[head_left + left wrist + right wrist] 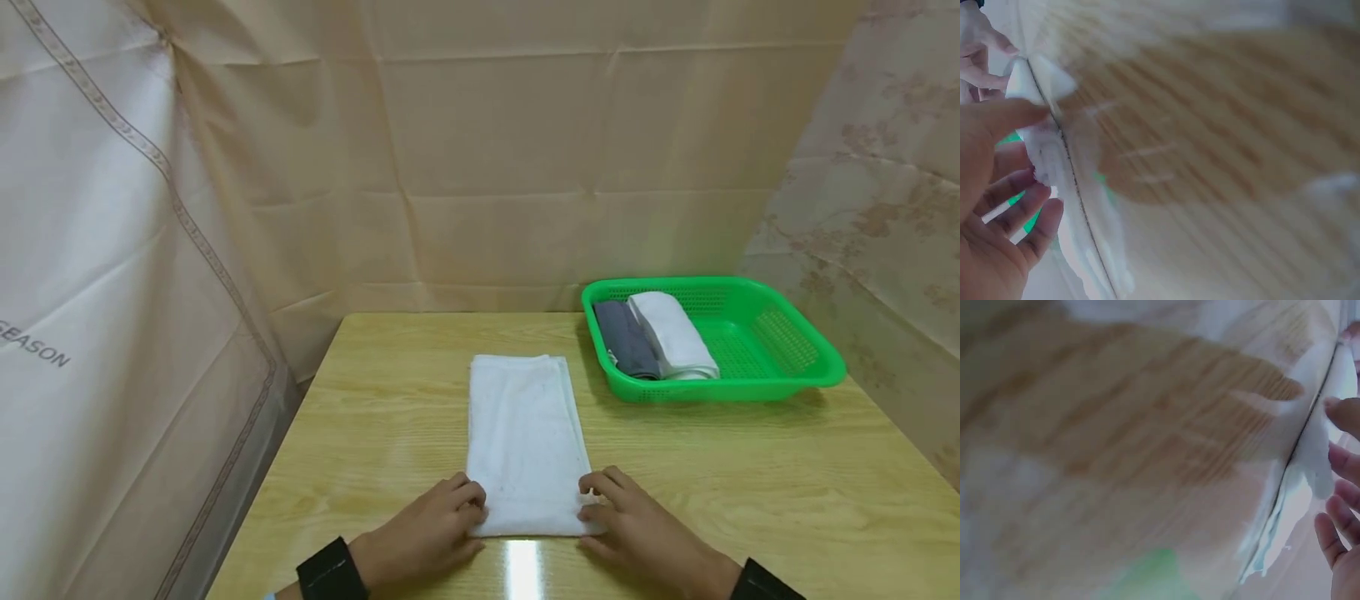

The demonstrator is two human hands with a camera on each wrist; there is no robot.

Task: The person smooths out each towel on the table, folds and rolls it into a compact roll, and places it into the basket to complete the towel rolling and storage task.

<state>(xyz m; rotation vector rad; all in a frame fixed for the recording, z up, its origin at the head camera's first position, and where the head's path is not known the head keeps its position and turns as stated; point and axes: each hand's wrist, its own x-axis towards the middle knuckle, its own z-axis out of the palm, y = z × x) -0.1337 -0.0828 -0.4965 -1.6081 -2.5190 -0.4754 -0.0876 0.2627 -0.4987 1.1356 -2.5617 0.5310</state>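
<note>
A white towel (528,442), folded into a neat rectangle, lies flat on the table with its long sides running away from me. My left hand (435,525) is at its near left corner, thumb and index finger pinching the edge, as the left wrist view also shows. On the opposite side, my right hand (637,525) pinches the near right corner, its other fingers loosely bent. Up close, the towel's edge (1075,172) shows stacked layers above the shiny tabletop. Part of each corner is hidden behind the fingers.
A green plastic basket (780,387) stands at the back right of the wooden table (375,400). Inside, on its left side, lie a folded dark grey cloth (626,342) and a rolled white towel (672,333). Cloth drapes (487,150) hang behind and at both sides.
</note>
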